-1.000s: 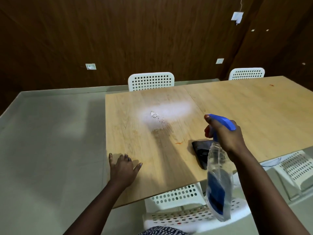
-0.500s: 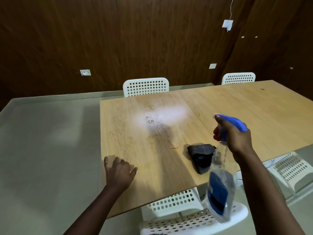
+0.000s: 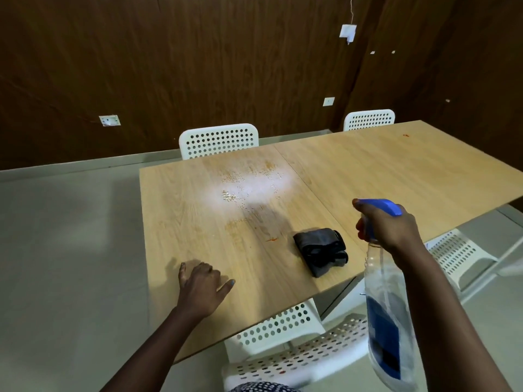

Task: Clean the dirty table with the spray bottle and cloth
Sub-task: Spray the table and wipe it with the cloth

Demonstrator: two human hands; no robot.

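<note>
Four white perforated plastic chairs (image 3: 219, 140) are set around the light wooden table (image 3: 396, 176). A dark folded cloth (image 3: 321, 250) lies near its front edge, between the hands. The clear spray bottle with blue trigger (image 3: 386, 301) is gripped by the right hand (image 3: 387, 227); the left hand (image 3: 202, 287) is laid flat on the tabletop. More droplets (image 3: 249, 183) are seen than before.

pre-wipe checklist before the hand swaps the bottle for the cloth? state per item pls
1. Spray on the dirty patch: ok, droplets sit mid-table.
2. Cloth free to pick up: ok, it lies folded on the table, nothing on it.
3. Right hand free: not ok, it grips the spray bottle.
4. Left hand free: ok, it rests flat on the table near the edge.
5. Spot to set the bottle down: ok, bare wood to the right of the cloth.
6. Orange smear wetted: cannot tell.
</note>
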